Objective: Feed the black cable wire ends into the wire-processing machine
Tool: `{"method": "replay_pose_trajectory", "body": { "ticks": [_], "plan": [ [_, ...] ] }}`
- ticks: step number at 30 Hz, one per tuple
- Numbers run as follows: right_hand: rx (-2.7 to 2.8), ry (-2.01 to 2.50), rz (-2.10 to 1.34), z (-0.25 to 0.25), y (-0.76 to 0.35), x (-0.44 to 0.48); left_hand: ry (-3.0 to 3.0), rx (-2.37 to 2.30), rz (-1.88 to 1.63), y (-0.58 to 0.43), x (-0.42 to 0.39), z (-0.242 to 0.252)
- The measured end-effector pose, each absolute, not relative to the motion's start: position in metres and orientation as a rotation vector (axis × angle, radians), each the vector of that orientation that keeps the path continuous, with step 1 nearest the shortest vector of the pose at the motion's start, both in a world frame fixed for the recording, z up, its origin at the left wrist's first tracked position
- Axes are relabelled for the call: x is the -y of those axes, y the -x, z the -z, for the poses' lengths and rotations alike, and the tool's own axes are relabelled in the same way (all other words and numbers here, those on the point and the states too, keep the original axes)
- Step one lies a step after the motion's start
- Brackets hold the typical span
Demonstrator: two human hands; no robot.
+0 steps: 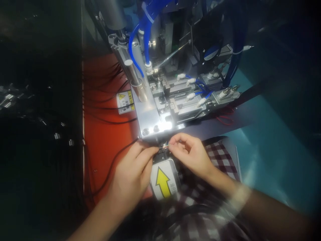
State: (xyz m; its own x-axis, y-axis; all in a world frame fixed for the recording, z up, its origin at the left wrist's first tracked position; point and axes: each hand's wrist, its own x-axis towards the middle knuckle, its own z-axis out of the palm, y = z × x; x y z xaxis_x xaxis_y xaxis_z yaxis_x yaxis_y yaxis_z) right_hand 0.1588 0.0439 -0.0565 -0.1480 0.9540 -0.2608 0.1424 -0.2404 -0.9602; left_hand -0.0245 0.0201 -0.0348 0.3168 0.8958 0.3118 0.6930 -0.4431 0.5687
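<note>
Silvery white, with a fleck of orange, the part was tiny and bright, and a thin, pale length ran from it to the right hand. Blur hid its exact shape. It sat between the two hands, just under the front edge of the steel block and above a dark fixture. The right thumb and forefinger pinched its thin end. The left hand had its fingertips close together at the other side; whether they gripped it, I could not tell. A yellow arrow lay below.
</note>
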Motion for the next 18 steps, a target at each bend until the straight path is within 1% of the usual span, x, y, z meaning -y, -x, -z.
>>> {"method": "replay_pose_trajectory", "body": {
  "ticks": [18],
  "plan": [
    [1.224, 1.431, -1.525, 0.0503, -0.1573, -0.047, -2.245, -1.427, -0.851, 0.0243, -0.0206, 0.0357]
  ]
}}
